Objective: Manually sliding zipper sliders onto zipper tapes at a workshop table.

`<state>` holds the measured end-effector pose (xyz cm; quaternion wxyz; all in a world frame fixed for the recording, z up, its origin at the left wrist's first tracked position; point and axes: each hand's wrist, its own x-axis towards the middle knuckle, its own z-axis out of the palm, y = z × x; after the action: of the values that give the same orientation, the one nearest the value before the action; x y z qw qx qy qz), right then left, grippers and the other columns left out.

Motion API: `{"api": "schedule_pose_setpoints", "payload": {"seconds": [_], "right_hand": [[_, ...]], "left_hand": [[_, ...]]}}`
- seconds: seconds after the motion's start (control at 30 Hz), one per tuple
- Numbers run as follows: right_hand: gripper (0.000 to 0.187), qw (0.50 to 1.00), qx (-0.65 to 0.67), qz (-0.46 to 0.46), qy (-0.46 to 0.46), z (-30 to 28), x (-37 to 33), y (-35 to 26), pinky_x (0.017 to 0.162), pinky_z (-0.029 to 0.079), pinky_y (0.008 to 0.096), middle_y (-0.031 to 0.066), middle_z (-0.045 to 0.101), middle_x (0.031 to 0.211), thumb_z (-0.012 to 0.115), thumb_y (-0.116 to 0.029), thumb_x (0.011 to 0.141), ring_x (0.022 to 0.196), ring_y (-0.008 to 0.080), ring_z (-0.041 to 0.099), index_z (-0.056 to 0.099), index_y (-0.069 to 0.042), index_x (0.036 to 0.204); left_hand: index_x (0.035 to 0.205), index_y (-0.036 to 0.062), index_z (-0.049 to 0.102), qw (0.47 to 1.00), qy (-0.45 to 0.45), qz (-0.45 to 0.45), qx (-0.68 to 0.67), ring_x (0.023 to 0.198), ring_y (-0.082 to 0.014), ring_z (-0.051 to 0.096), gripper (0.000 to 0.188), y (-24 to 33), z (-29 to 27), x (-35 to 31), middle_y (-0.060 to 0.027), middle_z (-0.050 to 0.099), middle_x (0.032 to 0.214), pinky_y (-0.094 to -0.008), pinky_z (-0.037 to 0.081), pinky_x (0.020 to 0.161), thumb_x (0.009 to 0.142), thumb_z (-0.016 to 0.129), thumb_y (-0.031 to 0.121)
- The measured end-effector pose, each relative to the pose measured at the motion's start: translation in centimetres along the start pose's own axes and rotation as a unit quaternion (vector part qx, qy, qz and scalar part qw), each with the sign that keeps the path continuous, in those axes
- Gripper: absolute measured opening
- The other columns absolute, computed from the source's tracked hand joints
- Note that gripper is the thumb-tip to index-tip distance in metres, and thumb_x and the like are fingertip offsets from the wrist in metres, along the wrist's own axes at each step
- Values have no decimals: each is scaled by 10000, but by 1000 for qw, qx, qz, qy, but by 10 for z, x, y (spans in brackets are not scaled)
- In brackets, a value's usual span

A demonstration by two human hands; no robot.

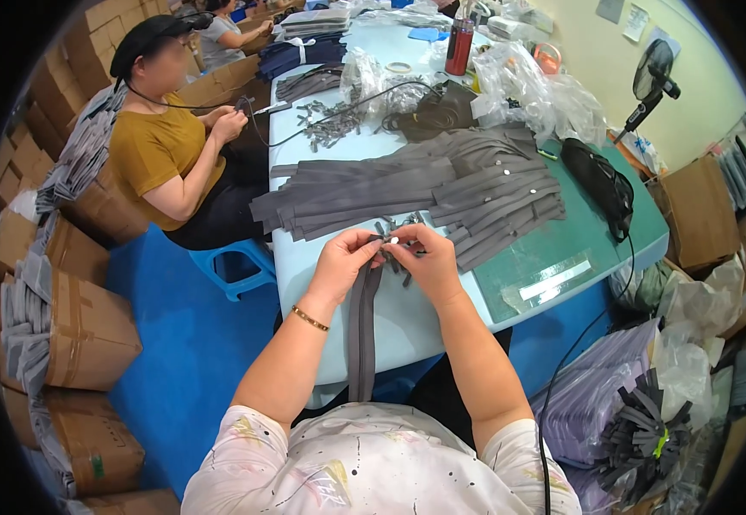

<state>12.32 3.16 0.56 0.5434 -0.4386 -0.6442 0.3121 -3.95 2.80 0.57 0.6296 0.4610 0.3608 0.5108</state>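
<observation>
A long grey zipper (362, 330) hangs from my fingers across the table's near edge toward my lap. My left hand (347, 262) is closed in a pinch on its upper end. Right beside it, my right hand (424, 257) is also pinched, its fingertips meeting the left ones at a small white piece (393, 241) by the zipper's end. The fingers partly cover what lies between them. Just behind and under my hands is a small heap of short grey pieces (400, 225). Farther back, many flat grey zippers (364, 184) lie spread in overlapping rows, with white dots on some.
A co-worker (163, 146) sits at the left, handling something small. On the table (304, 343) are a green mat (519, 287), a black pouch (600, 184), another grey heap (334, 129), plastic bags (536, 90) and a red bottle (459, 47). A cable (587, 335) hangs at right; cartons (90, 330) stand left.
</observation>
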Motion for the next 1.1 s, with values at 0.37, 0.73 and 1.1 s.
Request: {"api": "schedule_pose_setpoints", "payload": {"seconds": [0.37, 0.73, 1.1], "right_hand": [[245, 996, -44, -70, -13, -3, 0, -1, 601, 482, 224, 44, 619, 800, 706, -6, 700, 664, 120, 596, 681, -69, 935], [215, 993, -93, -71, -27, -3, -1, 3, 590, 493, 251, 51, 610, 792, 690, -19, 712, 636, 160, 608, 675, -68, 921], [201, 985, -147, -90, -25, -3, -2, 5, 585, 488, 241, 49, 615, 760, 688, -17, 718, 622, 151, 603, 683, -69, 912]], "left_hand": [[960, -14, 591, 1000, -6, -29, 1, 712, -114, 598, 138, 3, -1, -2, -59, 613, 846, -219, 484, 644, 827, 605, 20], [920, -14, 595, 997, 13, -60, 41, 688, -100, 587, 118, 1, -2, 0, -55, 613, 815, -206, 474, 616, 808, 620, 12], [916, -11, 602, 998, 16, -61, 26, 675, -95, 589, 129, 0, -2, 0, -50, 616, 811, -195, 469, 595, 798, 643, 18]]}}
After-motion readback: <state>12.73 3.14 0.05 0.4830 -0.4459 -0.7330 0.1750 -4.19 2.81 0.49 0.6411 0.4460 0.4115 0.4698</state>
